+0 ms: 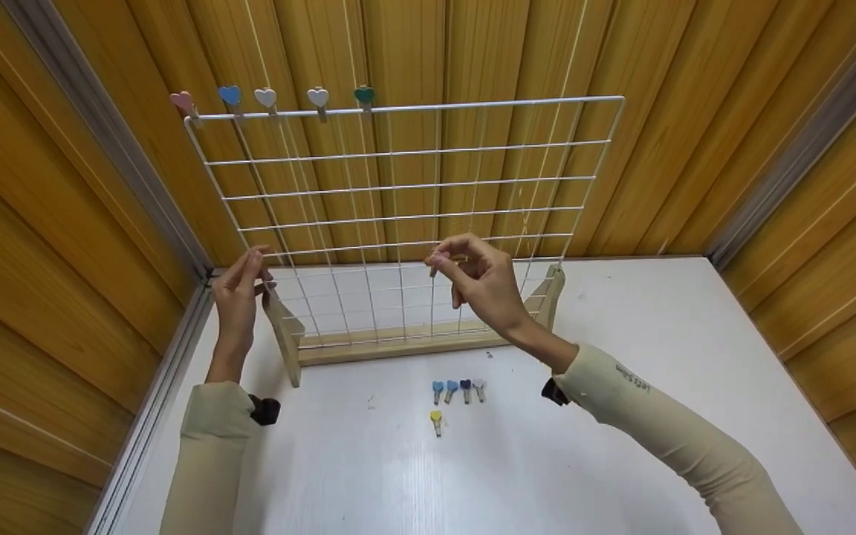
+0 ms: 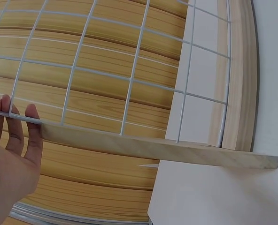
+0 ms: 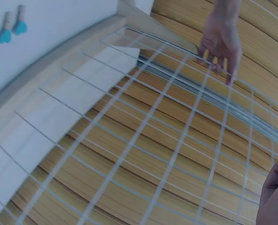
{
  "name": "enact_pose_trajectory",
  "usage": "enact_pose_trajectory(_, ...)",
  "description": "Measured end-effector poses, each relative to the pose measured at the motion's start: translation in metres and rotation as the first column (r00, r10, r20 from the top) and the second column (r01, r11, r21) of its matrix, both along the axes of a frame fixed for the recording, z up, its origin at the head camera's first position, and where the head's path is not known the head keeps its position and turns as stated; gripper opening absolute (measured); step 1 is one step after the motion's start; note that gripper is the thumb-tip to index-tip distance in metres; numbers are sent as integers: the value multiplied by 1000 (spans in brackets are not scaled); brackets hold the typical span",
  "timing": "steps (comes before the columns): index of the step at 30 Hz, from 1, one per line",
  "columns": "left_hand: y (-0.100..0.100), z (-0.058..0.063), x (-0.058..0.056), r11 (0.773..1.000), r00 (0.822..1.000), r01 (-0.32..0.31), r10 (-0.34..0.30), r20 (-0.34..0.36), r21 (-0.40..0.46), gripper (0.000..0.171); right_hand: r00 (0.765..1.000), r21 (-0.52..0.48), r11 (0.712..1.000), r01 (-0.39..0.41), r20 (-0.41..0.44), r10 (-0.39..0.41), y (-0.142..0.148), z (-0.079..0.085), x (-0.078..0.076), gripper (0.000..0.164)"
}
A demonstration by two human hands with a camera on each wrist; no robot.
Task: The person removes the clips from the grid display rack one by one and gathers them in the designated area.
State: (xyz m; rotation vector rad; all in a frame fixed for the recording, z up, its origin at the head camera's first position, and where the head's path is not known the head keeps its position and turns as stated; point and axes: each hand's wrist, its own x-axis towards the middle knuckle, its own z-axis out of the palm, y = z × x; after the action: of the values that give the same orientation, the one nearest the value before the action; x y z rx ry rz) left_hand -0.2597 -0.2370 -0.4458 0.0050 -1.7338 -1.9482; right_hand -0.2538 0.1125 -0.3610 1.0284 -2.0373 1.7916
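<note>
A white wire grid stands in a wooden base. My left hand grips the grid's left edge wire, just above the base's side piece; in the left wrist view its fingertips curl over that wire. In front of the grid, my right hand pinches a small wooden clip between thumb and forefinger; most of the clip is hidden by the fingers. Along the top wire sit heart clips: pink, blue, white, another white and green.
On the white table below the grid lie several heart clips: light blue ones, a dark blue one, a white one and a yellow one. Wood-patterned walls surround the table.
</note>
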Motion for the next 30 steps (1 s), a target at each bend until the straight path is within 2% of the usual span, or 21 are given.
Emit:
enact_pose_trajectory(6, -3, 4, 1, 1000, 1000, -12, 12, 18, -3, 24, 998, 106, 992, -61, 5, 61, 6, -34, 3, 9)
enact_pose_trajectory(12, -7, 5, 1, 999, 999, -32, 32, 13, -3, 24, 997, 167, 983, -78, -6, 80, 16, -65, 7, 6)
enact_pose_trajectory(18, -10, 4, 0, 999, 999, -40, 40, 15, 0, 24, 993, 232, 969, -85, 103, 62, 26, -90, 14, 7)
enact_pose_trajectory(22, -10, 6, 1, 999, 999, -41, 41, 29, 3, 24, 979, 300, 947, -116, 195, 59, 30, -107, 20, 10)
enact_pose_trajectory(26, -7, 8, 0, 999, 998, -34, 35, 55, -16, 25, 970, 355, 925, -136, 239, 51, 32, -124, 25, 8)
enact_pose_trajectory(30, -6, 7, 4, 999, 997, -33, 33, 73, 0, 24, 955, 400, 901, -165, 294, 44, 35, -138, 29, 8)
